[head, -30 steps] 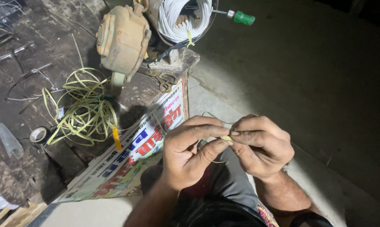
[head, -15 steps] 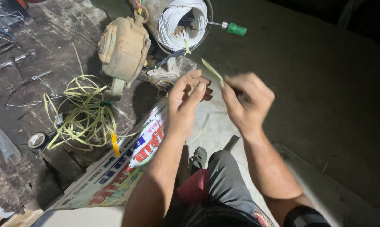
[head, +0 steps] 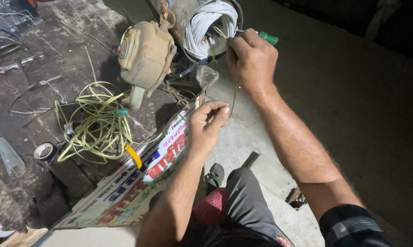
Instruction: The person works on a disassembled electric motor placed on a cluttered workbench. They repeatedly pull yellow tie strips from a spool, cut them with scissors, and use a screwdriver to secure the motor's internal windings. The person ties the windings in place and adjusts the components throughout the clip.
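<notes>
The right hand was closed around a green-handled screwdriver at the white wire coil, while the left hand pinched a thin yellow-green wire just below. It looked like mid-threading; next called for steady tension. Beside them sat the beige motor housing.

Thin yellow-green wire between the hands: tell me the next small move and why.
Probably draw the left hand back toward the body to take up slack. The thin wire runs from its pinch up to the right hand, which presses at the white coil beside the green-handled screwdriver.
</notes>
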